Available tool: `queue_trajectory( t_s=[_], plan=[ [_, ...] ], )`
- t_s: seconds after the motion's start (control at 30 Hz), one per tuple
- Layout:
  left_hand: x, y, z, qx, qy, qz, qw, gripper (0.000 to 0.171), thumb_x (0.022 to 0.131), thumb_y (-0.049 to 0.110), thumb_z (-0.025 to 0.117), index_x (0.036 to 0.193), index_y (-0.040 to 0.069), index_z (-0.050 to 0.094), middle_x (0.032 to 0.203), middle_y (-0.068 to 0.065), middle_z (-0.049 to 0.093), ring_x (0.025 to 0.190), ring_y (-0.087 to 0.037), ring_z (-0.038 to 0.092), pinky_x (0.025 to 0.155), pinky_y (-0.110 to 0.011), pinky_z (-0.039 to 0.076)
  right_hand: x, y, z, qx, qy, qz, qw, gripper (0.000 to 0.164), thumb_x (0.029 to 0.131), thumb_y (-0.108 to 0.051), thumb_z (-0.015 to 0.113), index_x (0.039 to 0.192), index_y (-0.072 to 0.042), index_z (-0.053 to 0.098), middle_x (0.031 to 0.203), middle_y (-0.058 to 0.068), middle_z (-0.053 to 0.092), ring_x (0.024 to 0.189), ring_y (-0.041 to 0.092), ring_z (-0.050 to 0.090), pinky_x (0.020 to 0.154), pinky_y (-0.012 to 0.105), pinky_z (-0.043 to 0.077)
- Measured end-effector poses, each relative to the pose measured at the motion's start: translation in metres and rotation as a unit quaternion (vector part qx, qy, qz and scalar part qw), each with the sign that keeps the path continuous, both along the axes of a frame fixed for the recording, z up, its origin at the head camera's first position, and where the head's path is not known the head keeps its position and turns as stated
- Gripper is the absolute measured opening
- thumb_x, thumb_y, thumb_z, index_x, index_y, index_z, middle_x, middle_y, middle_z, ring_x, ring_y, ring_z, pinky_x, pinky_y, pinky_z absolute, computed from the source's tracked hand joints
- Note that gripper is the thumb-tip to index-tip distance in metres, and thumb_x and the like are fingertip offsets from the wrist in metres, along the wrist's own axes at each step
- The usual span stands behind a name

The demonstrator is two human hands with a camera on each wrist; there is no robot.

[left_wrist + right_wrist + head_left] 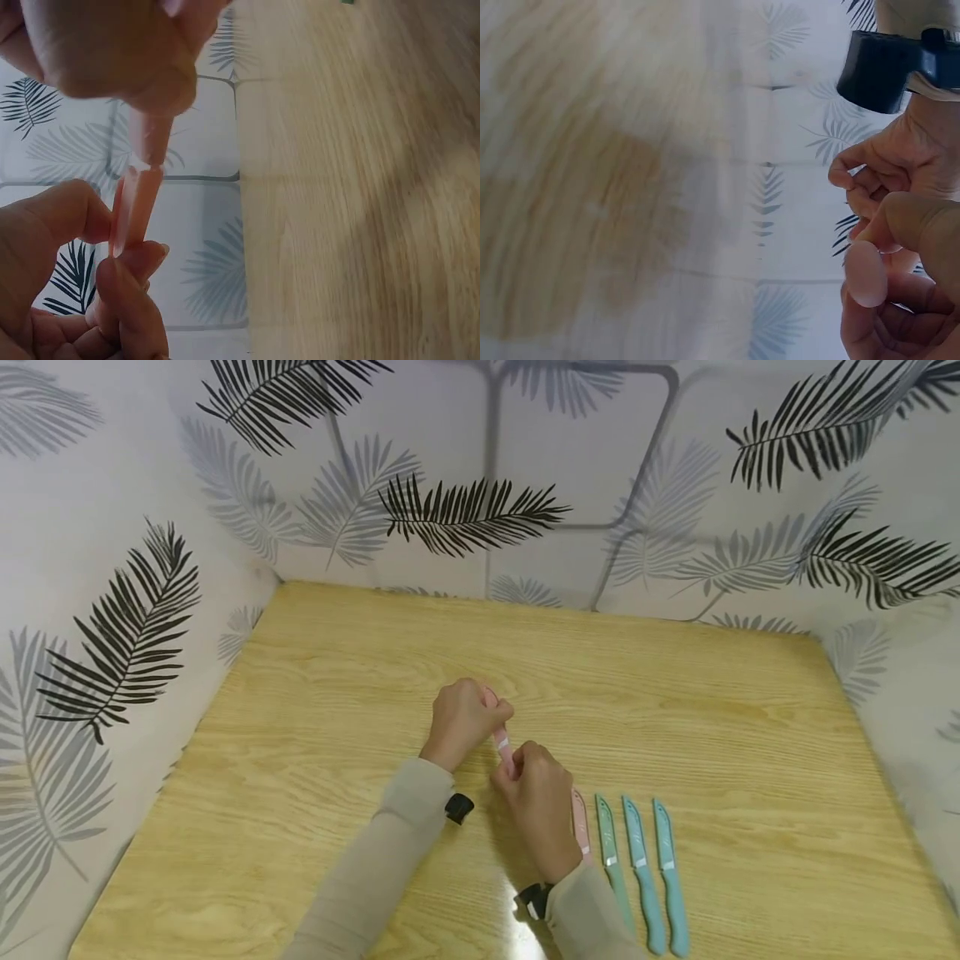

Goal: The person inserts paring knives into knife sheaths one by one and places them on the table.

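A pink knife [503,748] in a pink sheath [136,206] is held between both hands above the table. The left hand [463,718] pinches the sheath between thumb and fingers. Gripping the handle [152,135], the right hand [538,797] sits nearer the body, and its fingers cover most of that handle. A thin whitish strip shows where handle and sheath meet. In the right wrist view the fingers hide the knife.
To the right lie a second pink knife [581,822], partly behind the right forearm, a green knife [610,839] and two blue knives, one [639,852] beside the other [667,852]. The wooden table [337,693] meets a leaf-patterned wall covering [450,435].
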State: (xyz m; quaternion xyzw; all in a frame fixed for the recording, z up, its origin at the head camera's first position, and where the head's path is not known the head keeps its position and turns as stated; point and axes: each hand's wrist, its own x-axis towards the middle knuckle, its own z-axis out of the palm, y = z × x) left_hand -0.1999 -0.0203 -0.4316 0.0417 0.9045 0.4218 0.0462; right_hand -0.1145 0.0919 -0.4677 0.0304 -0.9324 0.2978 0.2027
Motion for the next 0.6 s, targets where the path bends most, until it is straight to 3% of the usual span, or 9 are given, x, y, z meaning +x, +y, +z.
queue_trajectory(
  t_s=[0.1,0.3,0.6],
  plan=[
    [-0.0001,-0.0008,-0.0009,0.013,0.003,0.004,0.9999,0.035,0.078,0.017,0.06,0.044,0.014,0.05,0.041,0.008,0.031,0.042,-0.006,0.017,0.039,-0.02,0.014,-0.0004,0.0007,0.0027,-0.001,-0.005,0.007,1.0,0.015,0.071,-0.001,0.068,0.065,-0.005,0.055,0.058,0.001,0.049,0.05,0.011,0.043,0.046,0.025,0.04],
    [-0.0021,-0.0014,0.0019,0.006,0.042,-0.012,0.999,0.036,0.075,0.016,0.059,0.043,0.015,0.046,0.04,0.008,0.029,0.045,-0.007,0.014,0.042,-0.021,0.012,-0.0016,0.0013,0.0063,-0.005,-0.008,0.004,1.0,0.015,0.072,-0.004,0.069,0.065,-0.006,0.056,0.058,0.001,0.05,0.051,0.012,0.044,0.049,0.029,0.042],
    [-0.002,-0.001,0.004,-0.011,0.048,-0.013,0.9987,0.038,0.08,0.021,0.06,0.047,0.015,0.042,0.046,0.007,0.025,0.046,-0.008,0.016,0.043,-0.022,0.013,-0.0034,0.0057,0.0099,0.001,-0.01,0.007,1.0,0.014,0.072,-0.004,0.07,0.066,-0.005,0.057,0.058,0.003,0.055,0.049,0.011,0.045,0.046,0.028,0.043]
  ],
)
